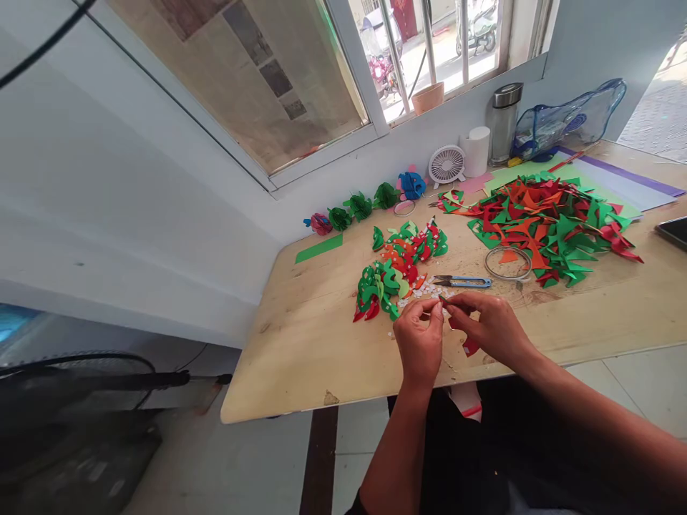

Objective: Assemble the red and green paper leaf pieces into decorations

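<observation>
At the table's near edge, my left hand and my right hand meet, thumbs and fingertips pinched together. Between them is a small red and dark green paper piece, mostly covered by the fingers. Red paper shows below my right hand; whether the hand touches it is unclear. Just beyond the fingers lie blue-handled thread snips and a scatter of tiny white bits. A heap of curved green and red paper pieces with white spots sits left of the snips. To their right rests a tape roll.
A large pile of red, orange and green paper cut-outs covers the right side. Along the wall stand folded paper ornaments, a small white fan, a glass bottle and a clear pouch. A phone lies far right.
</observation>
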`<state>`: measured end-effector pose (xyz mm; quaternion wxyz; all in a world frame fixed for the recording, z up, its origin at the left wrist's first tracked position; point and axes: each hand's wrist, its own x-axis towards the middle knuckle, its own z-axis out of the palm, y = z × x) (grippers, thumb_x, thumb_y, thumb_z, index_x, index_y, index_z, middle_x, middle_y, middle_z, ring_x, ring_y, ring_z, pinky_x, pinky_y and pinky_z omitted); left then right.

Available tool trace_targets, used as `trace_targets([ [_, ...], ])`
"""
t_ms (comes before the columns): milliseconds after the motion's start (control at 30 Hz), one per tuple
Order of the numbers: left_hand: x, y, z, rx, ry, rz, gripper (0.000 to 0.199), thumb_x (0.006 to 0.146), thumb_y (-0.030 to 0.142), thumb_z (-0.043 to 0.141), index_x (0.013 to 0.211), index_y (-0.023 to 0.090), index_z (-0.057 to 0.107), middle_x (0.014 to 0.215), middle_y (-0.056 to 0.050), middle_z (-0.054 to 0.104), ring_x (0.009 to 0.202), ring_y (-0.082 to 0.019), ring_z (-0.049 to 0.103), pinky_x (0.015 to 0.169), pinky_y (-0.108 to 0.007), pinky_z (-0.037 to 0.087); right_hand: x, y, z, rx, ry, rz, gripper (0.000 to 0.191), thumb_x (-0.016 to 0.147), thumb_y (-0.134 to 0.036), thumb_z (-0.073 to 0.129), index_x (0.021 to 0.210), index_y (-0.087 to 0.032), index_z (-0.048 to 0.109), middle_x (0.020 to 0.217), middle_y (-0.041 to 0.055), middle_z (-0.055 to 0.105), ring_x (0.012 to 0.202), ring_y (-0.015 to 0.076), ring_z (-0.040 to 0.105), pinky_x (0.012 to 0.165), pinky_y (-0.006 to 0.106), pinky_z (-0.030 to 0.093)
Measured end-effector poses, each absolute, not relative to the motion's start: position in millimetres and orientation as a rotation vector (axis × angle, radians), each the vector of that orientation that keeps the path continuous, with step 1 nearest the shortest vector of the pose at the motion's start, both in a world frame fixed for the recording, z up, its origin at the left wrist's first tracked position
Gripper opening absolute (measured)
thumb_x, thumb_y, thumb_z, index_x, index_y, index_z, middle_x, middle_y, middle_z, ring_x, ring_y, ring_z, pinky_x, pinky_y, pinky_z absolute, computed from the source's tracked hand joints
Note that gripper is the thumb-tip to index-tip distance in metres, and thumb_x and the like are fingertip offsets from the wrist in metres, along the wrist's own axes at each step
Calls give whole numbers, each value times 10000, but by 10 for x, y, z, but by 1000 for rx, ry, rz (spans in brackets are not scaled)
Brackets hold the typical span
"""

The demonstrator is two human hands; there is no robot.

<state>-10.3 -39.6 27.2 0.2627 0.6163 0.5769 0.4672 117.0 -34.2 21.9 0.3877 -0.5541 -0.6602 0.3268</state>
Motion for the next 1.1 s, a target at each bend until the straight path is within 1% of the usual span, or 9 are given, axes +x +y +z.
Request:
trace_targets([
  [167, -95, -428, 258, 1696, 1600, 1287, 132, 795, 208, 561, 822, 155, 679, 823, -57, 696, 775, -164, 634, 737, -291, 487, 1161, -350, 219, -1427, -1680, 798, 233, 832, -319, 493, 780, -198, 685, 691, 10, 704, 574, 147, 651, 541, 230, 441],
  [300, -94, -463, 267, 1810, 1658, 1320, 112, 785, 200, 576, 834, 155, 667, 836, -65, 689, 823, -178, 623, 772, -311, 474, 1150, -363, 230, -1428, -1727, 691, 233, 828, -295, 490, 760, -198, 690, 692, 14, 699, 555, 139, 620, 558, 239, 421],
  [400, -93, -476, 276, 1877, 1706, 1322, 88, 782, 191, 577, 809, 160, 655, 811, -60, 683, 823, -184, 613, 774, -318, 464, 1138, -379, 223, -1433, -1750, 614, 224, 824, -288, 496, 756, -196, 689, 678, 17, 683, 546, 135, 601, 562, 241, 411],
  [600, -89, -498, 298, 1919, 1746, 1263, 85, 779, 167, 551, 738, 167, 626, 758, -50, 671, 770, -180, 600, 736, -310, 449, 1114, -425, 194, -1429, -1771, 471, 208, 825, -295, 507, 814, -202, 693, 712, 27, 687, 612, 158, 606, 607, 260, 423],
  [767, -89, -528, 323, 1944, 1766, 1215, 102, 748, 146, 533, 674, 165, 601, 713, -49, 656, 741, -179, 589, 717, -305, 437, 1102, -488, 231, -1432, -1789, 389, 206, 822, -293, 505, 808, -208, 693, 739, 35, 693, 677, 182, 629, 653, 283, 435],
  [833, -96, -531, 329, 1865, 1722, 1228, 98, 734, 152, 531, 667, 164, 601, 698, -41, 652, 716, -167, 586, 703, -292, 441, 1105, -513, 256, -1445, -1764, 466, 216, 819, -299, 501, 812, -206, 696, 719, 30, 692, 639, 174, 633, 623, 275, 441],
  [933, -107, -527, 327, 1671, 1605, 1265, 91, 711, 174, 537, 655, 158, 606, 658, -25, 637, 651, -142, 572, 663, -264, 449, 1118, -544, 282, -1431, -1683, 703, 237, 820, -320, 494, 811, -200, 698, 669, 12, 690, 573, 153, 639, 562, 248, 453],
  [1033, -112, -529, 309, 1460, 1471, 1282, 86, 682, 197, 552, 640, 146, 607, 613, -12, 615, 579, -122, 549, 597, -237, 444, 1134, -575, 294, -1394, -1573, 918, 243, 806, -336, 506, 806, -183, 694, 623, 6, 683, 573, 156, 662, 519, 221, 471],
  [1100, -117, -543, 291, 1371, 1424, 1290, 91, 666, 210, 561, 625, 141, 604, 599, -9, 607, 556, -116, 540, 568, -226, 433, 1144, -604, 300, -1382, -1506, 981, 247, 796, -344, 514, 817, -172, 692, 626, 10, 685, 589, 163, 675, 500, 211, 481],
])
